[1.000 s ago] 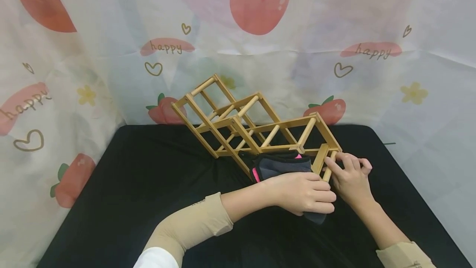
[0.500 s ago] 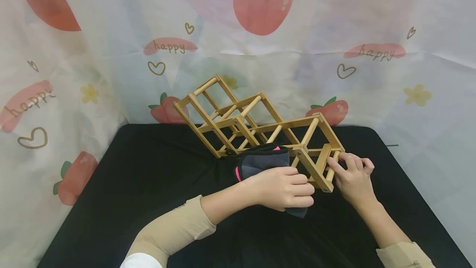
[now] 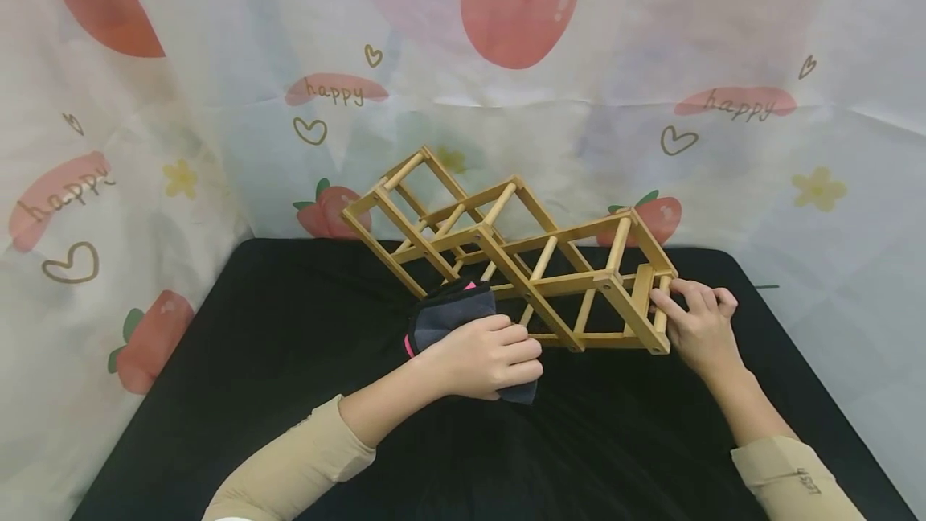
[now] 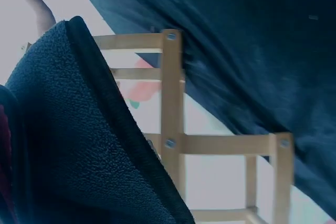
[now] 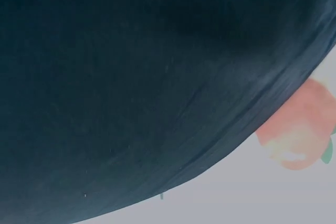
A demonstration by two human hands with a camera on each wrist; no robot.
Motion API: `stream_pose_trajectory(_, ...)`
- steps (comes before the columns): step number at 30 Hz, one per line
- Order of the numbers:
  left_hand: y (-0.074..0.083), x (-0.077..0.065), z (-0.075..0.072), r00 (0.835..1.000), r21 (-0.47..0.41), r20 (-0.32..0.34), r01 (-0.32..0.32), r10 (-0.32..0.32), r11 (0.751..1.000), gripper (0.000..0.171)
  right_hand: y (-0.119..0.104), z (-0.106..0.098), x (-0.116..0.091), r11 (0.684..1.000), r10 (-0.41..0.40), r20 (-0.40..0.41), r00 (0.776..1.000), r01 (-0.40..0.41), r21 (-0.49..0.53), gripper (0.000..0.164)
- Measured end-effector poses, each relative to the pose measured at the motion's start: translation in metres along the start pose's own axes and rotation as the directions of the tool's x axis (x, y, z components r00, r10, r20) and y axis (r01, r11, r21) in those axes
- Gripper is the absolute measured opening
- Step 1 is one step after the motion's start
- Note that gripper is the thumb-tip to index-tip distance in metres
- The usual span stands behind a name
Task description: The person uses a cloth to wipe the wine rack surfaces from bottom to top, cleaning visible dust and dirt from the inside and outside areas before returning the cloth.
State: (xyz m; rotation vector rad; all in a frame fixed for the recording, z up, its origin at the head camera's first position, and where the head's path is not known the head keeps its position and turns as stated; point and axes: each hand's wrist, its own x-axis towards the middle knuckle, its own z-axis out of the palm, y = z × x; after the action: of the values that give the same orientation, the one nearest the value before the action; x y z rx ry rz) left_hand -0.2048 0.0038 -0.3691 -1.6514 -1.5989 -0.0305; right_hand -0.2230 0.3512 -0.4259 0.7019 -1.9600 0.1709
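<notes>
A light wooden rack (image 3: 530, 291) of crossed slats and round rods stands on the black-covered table, stepping down from left to right. My right hand (image 3: 700, 332) grips its right end, with the thumb at the end rod (image 3: 661, 322). In front of the rack's middle, my left hand (image 3: 488, 356) holds a dark grey cloth (image 3: 450, 316) with black edging and bits of pink. The cloth overlaps the lower front slats in the head view. Up close in the left wrist view, the fuzzy cloth (image 4: 89, 114) hides the left fingers, beside the bolted slats (image 4: 171, 93).
A black cloth (image 3: 325, 392) covers the table. Behind and to the left hangs a pale curtain (image 3: 239, 47) printed with fruit, hearts and "happy". The right wrist view shows mostly dark table cloth (image 5: 131, 103) and some curtain.
My left hand has moved left with the grey cloth along the rack's front, uncovering its lower right slats. The rack's right front corner has shifted slightly back, my right hand still on it.
</notes>
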Motion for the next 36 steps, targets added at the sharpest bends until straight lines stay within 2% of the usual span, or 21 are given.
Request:
stream_pose_trajectory(10, -0.001, -0.031, -0.002, 0.996, -0.017, 0.037, 0.086, -0.085, 0.996, 0.024, 0.031, 0.004, 0.004, 1.000, -0.013, 0.121, 0.993, 0.014, -0.006, 0.034)
stream_pose_trajectory(19, 0.001, -0.044, -0.003, 0.988, -0.022, 0.053, 0.149, -0.148, 0.989, 0.027, 0.052, 0.013, 0.006, 0.998, -0.053, 0.133, 0.990, 0.056, -0.023, 0.035)
stream_pose_trajectory(23, 0.002, -0.047, -0.003, 0.984, -0.014, 0.053, 0.170, -0.169, 0.985, 0.028, 0.058, 0.014, 0.007, 0.999, -0.013, 0.196, 0.981, 0.021, -0.040, 0.038)
stream_pose_trajectory(25, 0.002, -0.048, -0.004, 0.983, -0.015, 0.046, 0.176, -0.175, 0.984, 0.027, 0.058, 0.013, 0.007, 0.998, 0.040, 0.249, 0.968, -0.028, -0.050, 0.042)
stream_pose_trajectory(28, 0.002, -0.050, -0.004, 0.982, -0.020, 0.039, 0.186, -0.186, 0.982, 0.023, 0.056, 0.010, 0.007, 0.991, 0.127, 0.346, 0.930, -0.108, -0.073, 0.052)
stream_pose_trajectory(31, 0.003, -0.052, -0.005, 0.979, -0.023, 0.041, 0.199, -0.198, 0.980, 0.025, 0.052, 0.005, 0.009, 0.982, 0.187, 0.429, 0.884, -0.152, -0.114, 0.030)
stream_pose_trajectory(33, 0.004, -0.054, -0.006, 0.977, -0.023, 0.047, 0.209, -0.208, 0.978, 0.027, 0.049, 0.001, 0.013, 0.978, 0.203, 0.477, 0.855, -0.151, -0.146, 0.037)
stream_pose_trajectory(35, 0.004, -0.057, -0.007, 0.974, -0.019, 0.057, 0.219, -0.217, 0.976, 0.028, 0.046, -0.004, 0.016, 0.976, 0.209, 0.500, 0.840, -0.145, -0.164, 0.051)
stream_pose_trajectory(36, 0.005, -0.059, -0.007, 0.973, -0.017, 0.061, 0.222, -0.221, 0.975, 0.028, 0.045, -0.005, 0.018, 0.976, 0.205, 0.489, 0.848, -0.141, -0.163, 0.042)
